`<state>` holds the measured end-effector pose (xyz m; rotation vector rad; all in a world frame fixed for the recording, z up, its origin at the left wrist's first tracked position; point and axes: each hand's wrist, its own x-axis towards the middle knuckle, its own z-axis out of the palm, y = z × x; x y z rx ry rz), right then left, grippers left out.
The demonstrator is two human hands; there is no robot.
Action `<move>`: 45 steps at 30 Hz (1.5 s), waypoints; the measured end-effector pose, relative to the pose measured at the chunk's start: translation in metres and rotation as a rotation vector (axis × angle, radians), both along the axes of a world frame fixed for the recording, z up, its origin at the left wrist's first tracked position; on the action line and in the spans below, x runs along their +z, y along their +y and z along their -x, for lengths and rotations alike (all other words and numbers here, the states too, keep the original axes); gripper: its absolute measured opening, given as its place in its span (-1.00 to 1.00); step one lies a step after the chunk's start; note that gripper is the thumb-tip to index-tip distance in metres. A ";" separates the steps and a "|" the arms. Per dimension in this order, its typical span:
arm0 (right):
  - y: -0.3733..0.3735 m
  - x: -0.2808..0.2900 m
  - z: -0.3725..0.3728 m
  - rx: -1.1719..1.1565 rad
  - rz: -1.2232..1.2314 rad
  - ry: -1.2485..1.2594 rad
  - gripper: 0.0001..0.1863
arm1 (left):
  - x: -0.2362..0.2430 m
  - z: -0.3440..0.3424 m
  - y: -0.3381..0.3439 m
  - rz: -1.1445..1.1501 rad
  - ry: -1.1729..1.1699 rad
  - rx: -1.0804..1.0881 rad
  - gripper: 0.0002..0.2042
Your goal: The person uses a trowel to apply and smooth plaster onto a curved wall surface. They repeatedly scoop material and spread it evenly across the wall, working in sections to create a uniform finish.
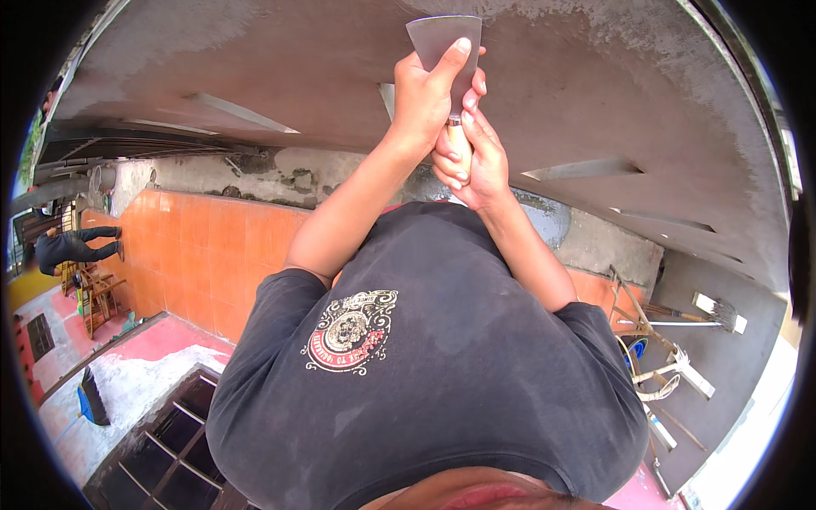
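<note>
A scraper with a wide, flared metal blade (439, 36) and a pale wooden handle (460, 143) is held up in front of me, blade pointing away. My left hand (423, 95) is closed round the blade, its thumb laid flat on the metal and its fingertips showing past the right edge. Just below, my right hand (484, 166) wraps the handle near the metal collar. Behind the blade spreads a grey plastered wall (578, 93) with lighter, rough patches toward the top. Whether the blade touches that wall I cannot tell.
Slanted slots (586, 169) cut the wall. Orange tiles (212, 246) lie on the left, where a person in dark clothes (76, 246) stands beside a wooden chair (99, 297). A broom (92, 398) is lower left. Brushes (721, 313) and poles lie at right.
</note>
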<state>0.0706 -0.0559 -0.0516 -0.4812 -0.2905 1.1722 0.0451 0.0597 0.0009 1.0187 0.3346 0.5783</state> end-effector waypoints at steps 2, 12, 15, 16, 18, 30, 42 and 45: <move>-0.002 -0.003 0.001 0.008 0.012 0.009 -0.78 | -0.002 0.001 -0.001 0.007 -0.071 0.011 -0.66; -0.004 -0.008 -0.001 0.033 -0.026 0.059 -0.70 | 0.000 0.002 -0.003 -0.018 -0.004 0.030 -0.65; -0.003 -0.006 -0.004 0.016 -0.011 0.015 -0.71 | 0.002 0.000 -0.002 -0.007 0.061 0.010 -0.65; -0.002 -0.005 -0.005 0.019 -0.022 0.008 -0.73 | 0.002 -0.001 -0.002 -0.028 -0.022 0.024 -0.65; -0.003 -0.003 -0.004 0.016 -0.033 0.027 -0.75 | 0.004 -0.001 -0.002 -0.037 -0.108 0.030 -0.65; -0.003 0.004 -0.007 0.071 -0.104 0.134 -0.80 | 0.013 -0.003 -0.005 -0.007 -0.065 0.026 -0.71; -0.007 -0.007 0.003 0.081 -0.114 0.186 -0.85 | 0.012 0.003 -0.009 0.018 0.033 0.008 -0.69; -0.006 -0.008 0.005 0.093 -0.130 0.227 -0.85 | 0.014 0.005 -0.009 0.012 0.013 0.019 -0.68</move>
